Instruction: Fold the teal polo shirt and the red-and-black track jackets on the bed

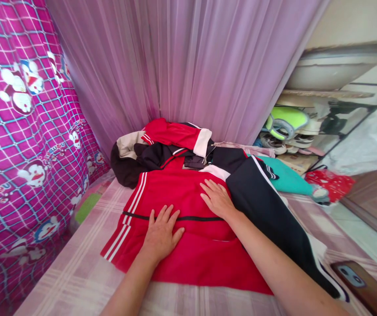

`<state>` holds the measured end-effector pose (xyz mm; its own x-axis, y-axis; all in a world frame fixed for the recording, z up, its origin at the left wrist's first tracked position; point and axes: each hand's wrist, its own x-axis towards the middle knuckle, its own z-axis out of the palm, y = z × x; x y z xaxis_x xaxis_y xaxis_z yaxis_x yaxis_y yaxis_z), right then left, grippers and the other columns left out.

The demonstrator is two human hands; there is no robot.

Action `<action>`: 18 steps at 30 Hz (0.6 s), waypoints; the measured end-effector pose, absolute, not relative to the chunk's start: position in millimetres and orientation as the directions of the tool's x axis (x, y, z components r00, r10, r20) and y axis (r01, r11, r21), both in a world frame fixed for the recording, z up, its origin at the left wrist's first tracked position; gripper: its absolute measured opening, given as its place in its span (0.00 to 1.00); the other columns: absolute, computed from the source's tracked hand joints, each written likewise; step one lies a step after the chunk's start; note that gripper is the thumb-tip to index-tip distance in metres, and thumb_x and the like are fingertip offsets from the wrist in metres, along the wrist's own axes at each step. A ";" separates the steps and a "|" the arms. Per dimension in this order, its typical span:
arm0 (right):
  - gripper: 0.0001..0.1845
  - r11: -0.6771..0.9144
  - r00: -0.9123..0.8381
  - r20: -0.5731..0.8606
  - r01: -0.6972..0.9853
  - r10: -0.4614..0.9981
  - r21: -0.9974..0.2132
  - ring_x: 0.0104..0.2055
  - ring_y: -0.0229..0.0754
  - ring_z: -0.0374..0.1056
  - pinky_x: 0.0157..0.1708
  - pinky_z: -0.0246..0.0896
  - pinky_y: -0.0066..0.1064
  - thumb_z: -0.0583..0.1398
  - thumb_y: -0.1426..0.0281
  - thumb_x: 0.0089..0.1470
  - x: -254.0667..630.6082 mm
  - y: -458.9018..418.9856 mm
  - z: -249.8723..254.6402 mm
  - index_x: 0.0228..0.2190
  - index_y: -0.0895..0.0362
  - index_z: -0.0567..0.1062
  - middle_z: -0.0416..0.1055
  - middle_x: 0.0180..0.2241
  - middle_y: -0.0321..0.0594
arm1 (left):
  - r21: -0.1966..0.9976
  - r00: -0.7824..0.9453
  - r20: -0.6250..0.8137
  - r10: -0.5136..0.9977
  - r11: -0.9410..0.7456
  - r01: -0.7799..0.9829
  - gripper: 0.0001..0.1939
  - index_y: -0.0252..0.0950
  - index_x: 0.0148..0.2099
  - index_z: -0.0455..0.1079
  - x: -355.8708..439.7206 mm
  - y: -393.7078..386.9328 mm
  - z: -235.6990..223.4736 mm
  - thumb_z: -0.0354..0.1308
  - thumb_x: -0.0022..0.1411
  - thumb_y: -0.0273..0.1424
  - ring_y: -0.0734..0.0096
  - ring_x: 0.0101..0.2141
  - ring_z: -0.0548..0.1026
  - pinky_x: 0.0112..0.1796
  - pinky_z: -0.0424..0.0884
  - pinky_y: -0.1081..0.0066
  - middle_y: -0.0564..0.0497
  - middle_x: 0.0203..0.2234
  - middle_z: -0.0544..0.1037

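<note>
A red jacket [188, 252] with a black zip, a white-striped hem and a dark sleeve [267, 210] lies spread out in front of me. My left hand [162, 232] rests flat on its red cloth, across the zip line, fingers spread. Farther up and to the right, my right hand [217, 198] lies palm down on the same red part, its fingers stretched out too. Neither hand grasps anything. Just beyond the jacket is a heap of other clothes, among them a red sleeve [178, 134] with a white band and a dark garment with pale lining [125, 160].
The clothes lie on a plaid-covered surface [66, 272]. A phone [366, 285] sits at the right edge. Purple curtains [188, 66] hang behind, and a pink patterned cloth [17, 145] hangs on the left. Shelves with shoes [300, 140] and a teal cloth [287, 175] are at the right.
</note>
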<state>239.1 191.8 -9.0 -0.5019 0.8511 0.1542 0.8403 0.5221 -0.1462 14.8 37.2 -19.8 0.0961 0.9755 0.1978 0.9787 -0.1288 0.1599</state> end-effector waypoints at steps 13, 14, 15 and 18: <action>0.30 0.271 -0.266 0.053 0.952 0.963 -0.141 0.69 0.49 0.49 0.65 0.42 0.51 0.47 0.58 0.66 272.0 163.9 -12.6 0.64 0.55 0.62 0.53 0.68 0.47 | 0.358 -0.129 0.279 0.952 0.022 0.933 0.25 0.35 0.59 0.70 -29.8 54.4 30.1 0.41 0.69 0.38 0.61 0.56 0.72 0.58 0.66 0.61 0.42 0.56 0.76; 0.30 0.272 -0.266 0.060 0.951 0.962 -0.145 0.69 0.49 0.49 0.65 0.42 0.51 0.47 0.58 0.66 271.3 163.0 -11.8 0.64 0.55 0.63 0.54 0.68 0.48 | 0.356 -0.207 0.266 0.942 0.104 0.929 0.25 0.35 0.60 0.69 -45.5 58.5 40.7 0.40 0.70 0.37 0.59 0.54 0.74 0.56 0.68 0.60 0.42 0.55 0.76; 0.30 0.273 -0.266 0.066 0.951 0.962 -0.149 0.69 0.49 0.50 0.65 0.42 0.50 0.47 0.58 0.66 270.9 162.3 -11.5 0.64 0.55 0.63 0.54 0.68 0.48 | 0.337 -0.285 0.231 0.930 0.198 0.921 0.26 0.35 0.60 0.69 -62.2 62.9 49.7 0.40 0.69 0.37 0.56 0.52 0.75 0.53 0.70 0.59 0.41 0.53 0.78; 0.29 0.272 -0.264 0.075 0.949 0.962 -0.156 0.69 0.49 0.50 0.65 0.42 0.50 0.48 0.59 0.65 271.3 162.2 -12.9 0.64 0.54 0.64 0.54 0.68 0.48 | 0.256 -0.413 0.069 0.908 0.384 0.887 0.23 0.34 0.53 0.75 -107.0 76.8 62.3 0.45 0.66 0.38 0.48 0.49 0.77 0.49 0.72 0.55 0.37 0.48 0.80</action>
<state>271.3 162.2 -12.9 -0.2636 0.9617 0.0753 0.9494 0.2725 -0.1564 -107.0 76.8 62.3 -0.4135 0.9079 0.0691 0.8868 0.3844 0.2564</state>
